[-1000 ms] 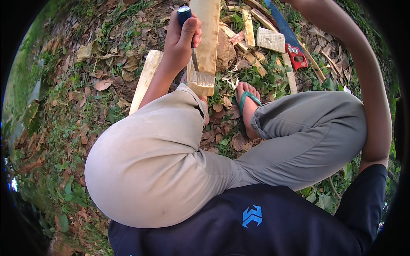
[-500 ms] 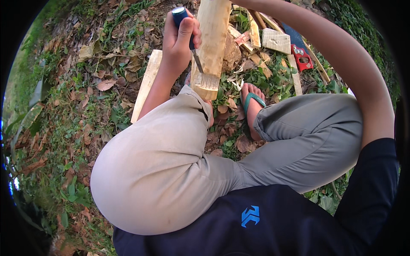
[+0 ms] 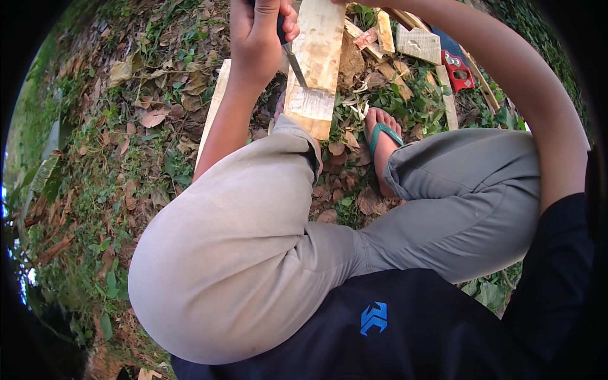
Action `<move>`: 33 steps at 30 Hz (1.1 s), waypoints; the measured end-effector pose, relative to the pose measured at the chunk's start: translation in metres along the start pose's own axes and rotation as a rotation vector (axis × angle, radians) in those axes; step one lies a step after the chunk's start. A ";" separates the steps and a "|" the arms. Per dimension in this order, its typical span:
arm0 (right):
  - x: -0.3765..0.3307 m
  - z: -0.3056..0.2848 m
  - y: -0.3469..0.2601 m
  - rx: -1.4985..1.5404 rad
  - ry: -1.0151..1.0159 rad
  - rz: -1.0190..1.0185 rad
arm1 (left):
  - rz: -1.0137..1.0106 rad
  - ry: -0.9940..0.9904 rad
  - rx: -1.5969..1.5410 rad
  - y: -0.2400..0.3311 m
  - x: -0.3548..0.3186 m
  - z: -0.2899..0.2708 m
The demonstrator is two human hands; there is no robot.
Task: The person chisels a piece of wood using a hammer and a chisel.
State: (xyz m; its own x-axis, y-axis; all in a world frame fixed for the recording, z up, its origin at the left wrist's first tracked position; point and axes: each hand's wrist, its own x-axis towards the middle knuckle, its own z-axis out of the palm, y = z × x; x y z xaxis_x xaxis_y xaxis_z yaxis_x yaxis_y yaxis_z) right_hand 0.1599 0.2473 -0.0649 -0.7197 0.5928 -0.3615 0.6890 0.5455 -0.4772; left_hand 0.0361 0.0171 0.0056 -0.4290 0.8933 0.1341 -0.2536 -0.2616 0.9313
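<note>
My left hand (image 3: 261, 28) is closed around the dark blue handle of a chisel (image 3: 294, 64), whose top end is cut off by the upper edge. The chisel slants down to the right, its blade tip at the upper edge of a pale, roughly cut patch (image 3: 315, 101) near the close end of a wooden beam (image 3: 318, 47). The beam points away from me between my feet. My right arm (image 3: 506, 60) arcs over from the right to the beam's far part. Only a sliver of that hand shows at the top edge, so its grip is hidden.
A red-handled saw (image 3: 457, 71) lies at the right beside a wood block (image 3: 418, 44) and several offcuts. Another board (image 3: 215, 104) lies left of the beam, partly behind my left forearm. My sandalled foot (image 3: 383, 142) is close to the beam's right side. Leaves and grass cover the ground.
The whole view has shifted, so the beam, saw and my left hand sit higher in the picture. The chisel's handle top has left the frame; its tip stays by the cut patch.
</note>
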 end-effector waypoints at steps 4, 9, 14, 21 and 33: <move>0.002 0.005 0.021 -0.082 0.138 -0.094 | 0.009 -0.053 -0.026 -0.006 -0.001 0.001; -0.004 0.010 -0.003 -0.073 -0.003 -0.057 | -0.038 -0.126 -0.057 -0.011 -0.005 -0.006; -0.006 0.016 -0.010 -0.184 0.000 -0.148 | -0.188 -0.075 -0.069 -0.004 -0.020 0.000; -0.008 0.002 -0.019 -0.209 -0.074 -0.118 | -0.152 -0.044 -0.077 -0.004 -0.019 -0.002; -0.219 -0.161 -0.170 0.669 -0.089 0.349 | -0.223 -0.121 -0.083 -0.015 -0.025 0.001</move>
State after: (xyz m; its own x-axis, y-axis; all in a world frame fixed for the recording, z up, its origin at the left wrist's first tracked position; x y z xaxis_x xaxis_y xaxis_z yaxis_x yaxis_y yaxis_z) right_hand 0.2145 0.1196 0.2241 -0.4930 0.5995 -0.6305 0.6998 -0.1573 -0.6968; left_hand 0.0516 -0.0012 -0.0114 -0.2493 0.9680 -0.0274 -0.4025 -0.0779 0.9121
